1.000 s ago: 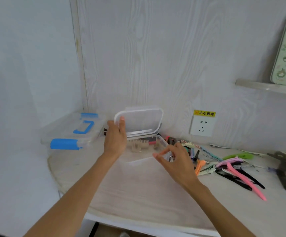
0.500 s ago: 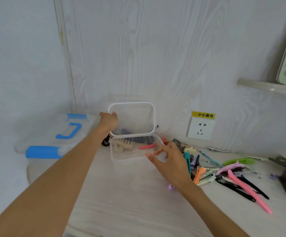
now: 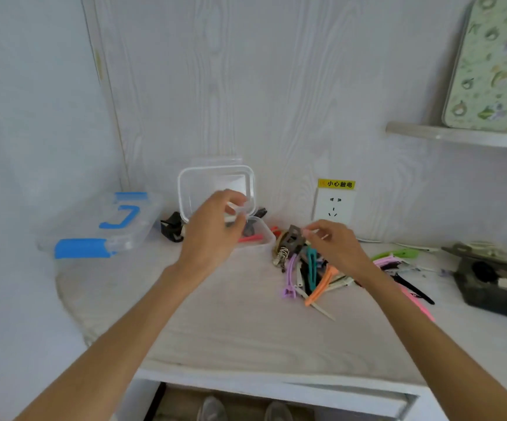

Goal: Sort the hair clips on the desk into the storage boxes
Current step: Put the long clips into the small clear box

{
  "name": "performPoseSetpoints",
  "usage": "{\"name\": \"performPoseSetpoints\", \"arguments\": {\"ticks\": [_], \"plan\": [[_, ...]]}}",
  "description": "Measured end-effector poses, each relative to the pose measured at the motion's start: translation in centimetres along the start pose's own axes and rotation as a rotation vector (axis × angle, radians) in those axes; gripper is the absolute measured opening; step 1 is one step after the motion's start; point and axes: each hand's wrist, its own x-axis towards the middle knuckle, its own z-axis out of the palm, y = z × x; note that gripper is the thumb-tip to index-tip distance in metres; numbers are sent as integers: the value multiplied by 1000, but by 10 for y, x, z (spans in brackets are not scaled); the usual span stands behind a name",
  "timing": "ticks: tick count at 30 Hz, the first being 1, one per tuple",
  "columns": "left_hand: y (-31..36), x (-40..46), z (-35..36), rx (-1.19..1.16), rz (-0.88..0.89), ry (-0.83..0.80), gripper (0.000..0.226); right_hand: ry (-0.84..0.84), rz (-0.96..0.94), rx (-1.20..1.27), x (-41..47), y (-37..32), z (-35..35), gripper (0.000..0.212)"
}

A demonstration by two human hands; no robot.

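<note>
Head view, step in hand: sorting looks under way; a small clear box (image 3: 258,235) left of frame centre already holds a red clip (image 3: 250,239), while most clips are unsorted.
Left hand (image 3: 212,232): in front of the small clear box, fingers curled near its propped lid (image 3: 215,189); whether it pinches the lid edge I cannot tell.
Right hand (image 3: 334,244): centre right, thumb and forefinger pressed together on something small and pale, too blurred to name, just above the brown claw clip (image 3: 290,243).
Hair clips (image 3: 309,278): a loose heap on the surface (image 3: 231,314), centre to right, just beside the small clear box.
Next move, as I judge it: carry the pinched piece left over the box rim and drop it, with the lid kept back.
Materials and shapes: slim, flat, glossy plastic clips in purple, orange, teal, pink, black; the claw clip bulky, with a metal coil spring.
Boxes: both translucent, thin-walled, round-cornered; the larger box (image 3: 100,226), at left, shut with blue latches and handle.
Surface: pale woodgrain, matt.
</note>
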Motion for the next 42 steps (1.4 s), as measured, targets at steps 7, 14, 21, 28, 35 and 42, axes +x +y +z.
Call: {"name": "performPoseSetpoints", "arguments": {"ticks": [7, 14, 21, 28, 35, 42], "plan": [[28, -45, 81, 652, 50, -393, 45, -266, 7, -38, 2, 55, -7, 27], [30, -26, 98, 685, -68, -606, 23, 29, 210, -391, 10, 71, 20, 51], [14, -1, 56, 438, 65, -7, 25, 190, 96, -563, 1, 66, 19, 28], [-46, -10, 33, 429, -110, 399, 27, 408, 99, -203, 6, 66, 18, 12], [-59, -16, 39, 403, -252, 276, 28, 421, -146, 156, 9, 21, 31, 10], [-54, -19, 38, 270, -227, 437, 33, 168, -312, -117, 32, -19, 62, 27]]}}
